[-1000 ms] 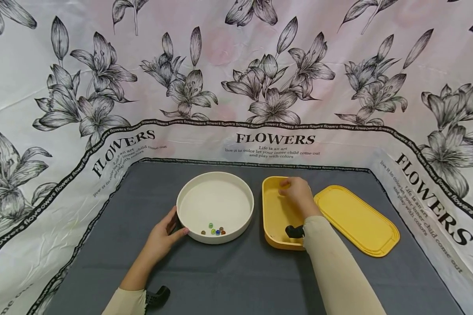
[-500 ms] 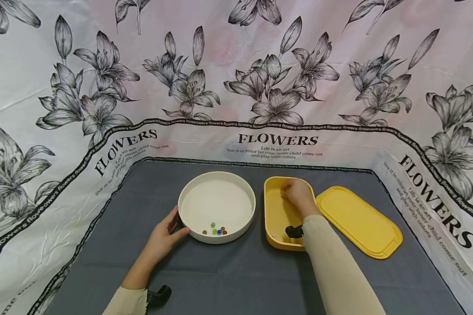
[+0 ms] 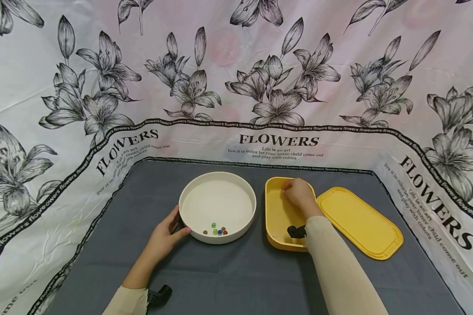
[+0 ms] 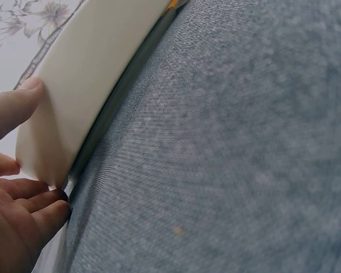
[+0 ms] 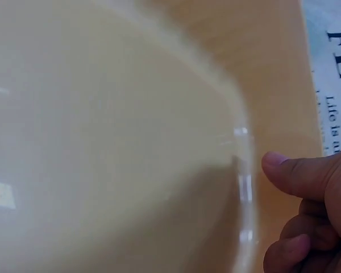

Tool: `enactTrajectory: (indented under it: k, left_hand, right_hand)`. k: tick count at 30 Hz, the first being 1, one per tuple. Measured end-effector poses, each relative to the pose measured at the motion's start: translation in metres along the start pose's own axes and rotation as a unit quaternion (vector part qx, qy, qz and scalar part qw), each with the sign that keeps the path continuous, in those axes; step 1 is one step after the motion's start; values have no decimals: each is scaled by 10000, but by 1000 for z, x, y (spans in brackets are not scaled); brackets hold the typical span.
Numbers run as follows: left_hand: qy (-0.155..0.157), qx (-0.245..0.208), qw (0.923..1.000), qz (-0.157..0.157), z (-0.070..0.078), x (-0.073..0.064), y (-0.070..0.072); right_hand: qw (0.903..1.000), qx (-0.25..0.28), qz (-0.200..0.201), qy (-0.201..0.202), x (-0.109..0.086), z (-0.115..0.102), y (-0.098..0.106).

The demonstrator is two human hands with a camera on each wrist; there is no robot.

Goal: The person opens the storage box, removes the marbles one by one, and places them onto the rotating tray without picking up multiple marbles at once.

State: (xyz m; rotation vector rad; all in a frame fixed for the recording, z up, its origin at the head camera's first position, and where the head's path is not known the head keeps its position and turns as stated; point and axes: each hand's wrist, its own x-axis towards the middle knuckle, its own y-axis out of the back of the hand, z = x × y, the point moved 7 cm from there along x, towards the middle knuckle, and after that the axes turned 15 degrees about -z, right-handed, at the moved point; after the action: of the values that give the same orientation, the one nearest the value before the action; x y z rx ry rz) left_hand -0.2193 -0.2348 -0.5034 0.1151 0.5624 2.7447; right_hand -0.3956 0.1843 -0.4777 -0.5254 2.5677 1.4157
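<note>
A round white tray (image 3: 217,197) stands on the grey cloth. Several small coloured marbles (image 3: 219,232) lie near its front edge. My left hand (image 3: 163,236) rests against the tray's left side, thumb at the front rim and fingers along the outer wall; the left wrist view shows the fingertips at its lower edge. To the right is a yellow rectangular box (image 3: 273,218). Inside its far end is my right hand (image 3: 299,197), with curled fingers and the thumb (image 5: 290,173) stretched out near the wall. Whether anything is between the right fingertips is hidden.
A yellow lid (image 3: 360,223) lies flat right of the box, close to its side. The grey cloth (image 3: 228,280) covers the work surface. A flower-printed white sheet (image 3: 193,140) borders it at the back and sides.
The right hand's fingers have drawn together and lowered slightly inside the box's far end. The left hand stays at the tray, and the marbles have not moved. The head view has shifted slightly.
</note>
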Motion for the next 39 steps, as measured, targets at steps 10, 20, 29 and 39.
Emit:
enactTrajectory:
  k: [10, 20, 29, 39]
  left_hand:
    - [41, 109, 9999, 10, 0, 0, 1]
    - [28, 190, 9998, 63, 1, 0, 2]
    - [137, 146, 9998, 60, -2, 0, 1]
    - [97, 160, 9998, 56, -1, -1, 1]
  right_hand:
    - [9997, 219, 19, 145, -11, -13, 12]
    - [9961, 745, 331, 340, -35, -30, 22]
    - [9931, 943, 380, 582, -49, -45, 19]
    - [9894, 1232, 222, 740, -59, -69, 9]
